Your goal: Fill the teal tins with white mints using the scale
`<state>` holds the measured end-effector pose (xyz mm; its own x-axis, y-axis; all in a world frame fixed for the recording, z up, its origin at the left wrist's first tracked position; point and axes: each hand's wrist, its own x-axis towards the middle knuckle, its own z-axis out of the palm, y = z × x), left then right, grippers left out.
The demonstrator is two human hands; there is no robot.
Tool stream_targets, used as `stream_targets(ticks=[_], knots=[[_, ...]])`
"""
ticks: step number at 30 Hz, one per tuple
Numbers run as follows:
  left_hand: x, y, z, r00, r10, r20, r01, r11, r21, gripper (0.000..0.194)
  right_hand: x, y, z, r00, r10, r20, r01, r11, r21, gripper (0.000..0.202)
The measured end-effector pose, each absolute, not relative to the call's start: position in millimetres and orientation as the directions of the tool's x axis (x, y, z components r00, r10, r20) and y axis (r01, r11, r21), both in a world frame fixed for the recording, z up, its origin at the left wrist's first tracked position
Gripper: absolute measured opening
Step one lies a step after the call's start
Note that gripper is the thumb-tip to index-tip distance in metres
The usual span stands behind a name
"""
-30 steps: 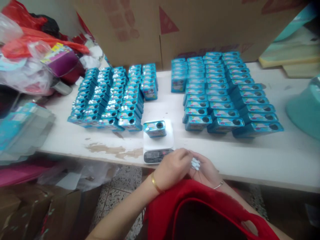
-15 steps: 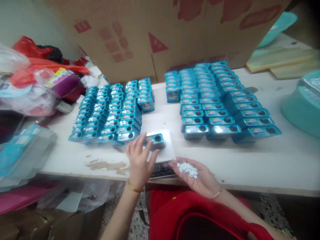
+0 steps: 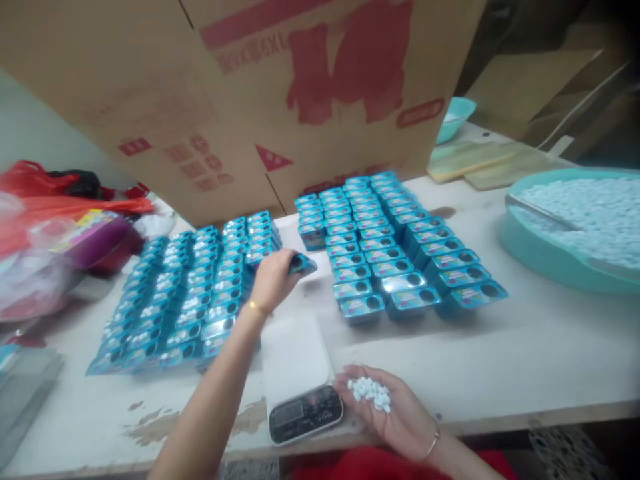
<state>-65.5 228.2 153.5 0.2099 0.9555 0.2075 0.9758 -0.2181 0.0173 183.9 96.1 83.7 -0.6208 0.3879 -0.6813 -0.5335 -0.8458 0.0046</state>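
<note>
My left hand [image 3: 275, 283] is closed around a small blue tin [image 3: 303, 264] with a dark round spot on its top. It is at the far right end of the left block of blue tins [image 3: 205, 270], many with white pieces on top. My right hand [image 3: 403, 420] lies palm up near the table's front edge, cupping a small heap of white tablets [image 3: 370, 392]. Beside its fingertips is a white kitchen scale [image 3: 295, 353] with a black display panel; nothing lies on its plate.
Another block of blue tins [image 3: 385, 250] stands in rows right of centre. A turquoise basin [image 3: 530, 243] full of white tablets, with a metal tool [image 3: 545, 210] in it, sits at the right. A large cardboard box [image 3: 240, 100] walls off the back; bags [image 3: 35, 267] crowd the left.
My left hand has lifted the tin off the scale and carried it forward to the left block. My right hand still cups the tablets. The view has shifted, showing more of the basin.
</note>
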Motion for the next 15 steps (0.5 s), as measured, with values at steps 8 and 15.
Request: stream_targets(ticks=[8,15], knots=[[-50,336,118,0.256,0.953,0.162,0.967,-0.251,-0.055,0.041,194,102,83,-0.596,0.416,-0.687,-0.576,-0.817,0.004,0.024],[-96,291,125,-0.061,0.945,0.320,0.984,0.111,-0.141,0.033,196,104,77,-0.606,0.380,-0.699,-0.562,-0.826,0.038,0.024]])
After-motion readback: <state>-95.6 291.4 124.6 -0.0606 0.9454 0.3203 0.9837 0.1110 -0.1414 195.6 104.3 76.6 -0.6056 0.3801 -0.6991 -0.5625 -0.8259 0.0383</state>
